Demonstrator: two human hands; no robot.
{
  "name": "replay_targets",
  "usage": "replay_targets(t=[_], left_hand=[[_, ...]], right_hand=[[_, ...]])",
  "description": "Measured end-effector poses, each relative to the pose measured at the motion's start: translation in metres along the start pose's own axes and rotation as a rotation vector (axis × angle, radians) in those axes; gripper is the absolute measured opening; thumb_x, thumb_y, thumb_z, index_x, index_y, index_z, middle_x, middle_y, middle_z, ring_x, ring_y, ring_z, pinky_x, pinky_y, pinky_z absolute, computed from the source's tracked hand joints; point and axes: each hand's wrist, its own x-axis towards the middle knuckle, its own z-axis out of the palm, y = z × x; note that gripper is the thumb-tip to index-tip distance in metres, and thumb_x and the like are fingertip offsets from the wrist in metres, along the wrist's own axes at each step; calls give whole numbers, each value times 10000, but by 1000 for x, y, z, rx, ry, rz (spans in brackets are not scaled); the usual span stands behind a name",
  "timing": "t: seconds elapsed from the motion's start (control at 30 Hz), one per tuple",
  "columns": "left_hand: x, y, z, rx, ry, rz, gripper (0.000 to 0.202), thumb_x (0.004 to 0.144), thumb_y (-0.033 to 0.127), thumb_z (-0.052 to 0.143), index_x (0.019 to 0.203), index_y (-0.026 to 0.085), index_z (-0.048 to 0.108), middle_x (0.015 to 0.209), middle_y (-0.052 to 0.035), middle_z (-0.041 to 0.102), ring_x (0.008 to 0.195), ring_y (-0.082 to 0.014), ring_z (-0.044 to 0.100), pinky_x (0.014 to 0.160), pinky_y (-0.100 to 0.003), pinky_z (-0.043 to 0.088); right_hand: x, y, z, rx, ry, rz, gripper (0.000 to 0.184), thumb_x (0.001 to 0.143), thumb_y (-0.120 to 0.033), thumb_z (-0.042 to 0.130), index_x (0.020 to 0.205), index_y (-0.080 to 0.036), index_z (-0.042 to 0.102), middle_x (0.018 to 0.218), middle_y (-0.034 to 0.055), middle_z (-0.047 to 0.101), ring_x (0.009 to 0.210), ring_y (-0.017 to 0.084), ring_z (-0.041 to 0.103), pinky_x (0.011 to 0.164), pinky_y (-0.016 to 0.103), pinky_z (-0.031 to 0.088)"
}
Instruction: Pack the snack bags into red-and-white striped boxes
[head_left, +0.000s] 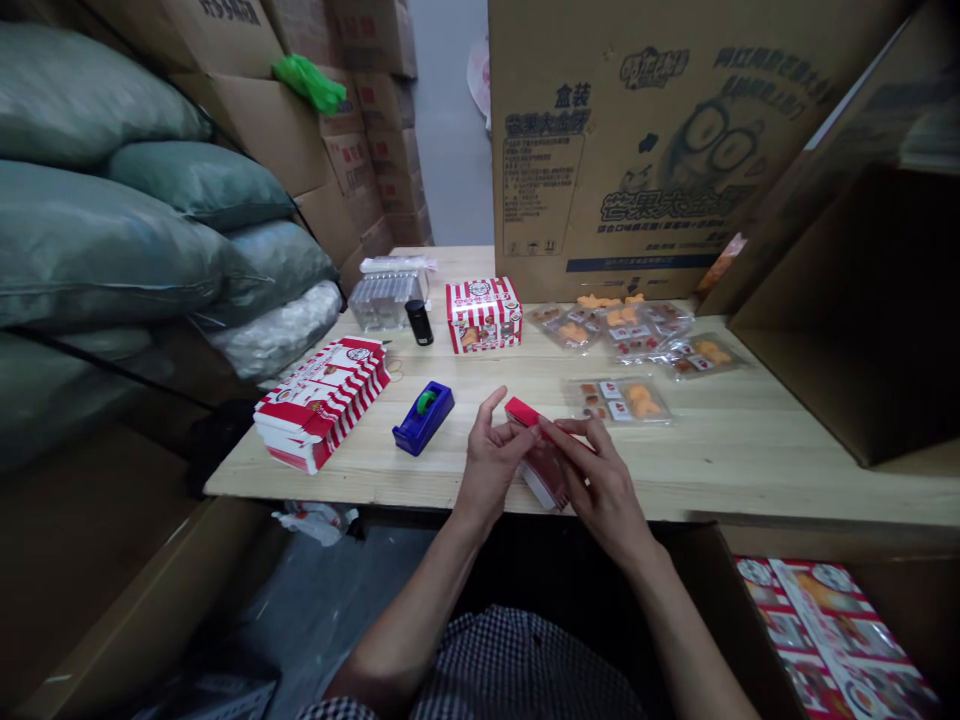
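Both hands hold one small red-and-white striped box (pixel 537 455) just above the front edge of the wooden table (pixel 735 450). My left hand (pixel 491 460) grips its left end with the fingers curled and the index finger raised. My right hand (pixel 600 480) wraps over its right side. Beyond the hands lies a clear packet of orange snack toys (pixel 621 400). A blue tape dispenser (pixel 424 417) sits to the left of my left hand.
A stack of flat striped boxes (pixel 321 402) lies at the table's left. A finished striped box (pixel 484 315), a black cylinder (pixel 418 322), a clear tray stack (pixel 386 295) and more toy packets (pixel 637 330) sit further back. Large cartons (pixel 637 140) and sacks (pixel 112 230) surround the table.
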Motion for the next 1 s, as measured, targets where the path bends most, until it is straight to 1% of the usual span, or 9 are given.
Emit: replay_targets(t=[0.13, 0.23, 0.3, 0.4, 0.5, 0.7, 0.8, 0.9, 1.0], left_hand=[[8, -9, -11, 189, 4, 19, 867, 725, 401, 817, 1454, 212, 385, 681, 27, 685, 604, -134, 636, 677, -269, 505], [18, -16, -23, 493, 96, 160, 717, 676, 412, 850, 1314, 241, 571, 597, 71, 555, 553, -115, 530, 615, -241, 451], [22, -15, -30, 615, 116, 284, 575, 637, 399, 875, 1161, 251, 689, 701, 27, 585, 665, -140, 550, 681, -256, 461], [21, -6, -36, 549, -72, 316, 356, 702, 415, 825, 1005, 239, 760, 933, -51, 661, 866, -197, 598, 817, -299, 476], [15, 6, -35, 439, -272, 159, 259, 802, 442, 725, 902, 205, 762, 863, -41, 673, 807, -195, 608, 771, -295, 476], [4, 8, -23, 580, -282, 150, 299, 855, 414, 663, 672, 179, 676, 632, 14, 560, 604, -123, 497, 608, -246, 401], [6, 9, -27, 635, -308, 161, 224, 841, 413, 681, 902, 206, 742, 792, -23, 672, 724, -155, 587, 689, -264, 460], [10, 18, -53, 660, -317, 123, 636, 742, 353, 792, 1339, 275, 588, 1203, -93, 678, 977, -205, 635, 854, -318, 501], [8, 22, -88, 664, -347, -59, 735, 703, 334, 823, 1379, 258, 544, 1293, -118, 641, 1055, -236, 643, 910, -353, 514]], right_hand=[[6, 3, -7, 103, -39, 57, 476, 993, -161, 461, 1428, -349, 503, 1177, 90, 564, 1136, 238, 564, 998, 495, 481], [8, 3, -11, 187, -17, 109, 424, 991, -199, 479, 1379, -347, 564, 1156, 86, 576, 1110, 239, 565, 937, 441, 516], [7, 2, -15, 232, -7, 140, 386, 986, -225, 502, 1338, -343, 607, 1130, 81, 588, 1094, 239, 566, 932, 425, 513], [2, 4, -24, 298, -26, 196, 335, 973, -271, 549, 1285, -324, 658, 1077, 72, 600, 1055, 232, 576, 927, 402, 506], [-8, 9, -32, 368, -42, 294, 328, 956, -327, 587, 1271, -296, 674, 1039, 67, 599, 1004, 227, 591, 856, 365, 531], [-24, 8, -28, 398, -39, 372, 351, 923, -350, 641, 1262, -268, 675, 1074, 64, 656, 1025, 219, 618, 895, 361, 524], [-29, 6, -22, 447, -2, 460, 414, 902, -377, 666, 1300, -266, 649, 1234, 68, 673, 1134, 242, 617, 990, 405, 499], [-40, 16, -20, 642, 181, 710, 487, 833, -423, 738, 1288, -273, 656, 1250, 59, 706, 1074, 262, 681, 917, 416, 562], [-56, 34, -18, 819, 359, 906, 544, 749, -404, 819, 1251, -250, 677, 1126, 63, 763, 913, 242, 740, 817, 383, 605]])
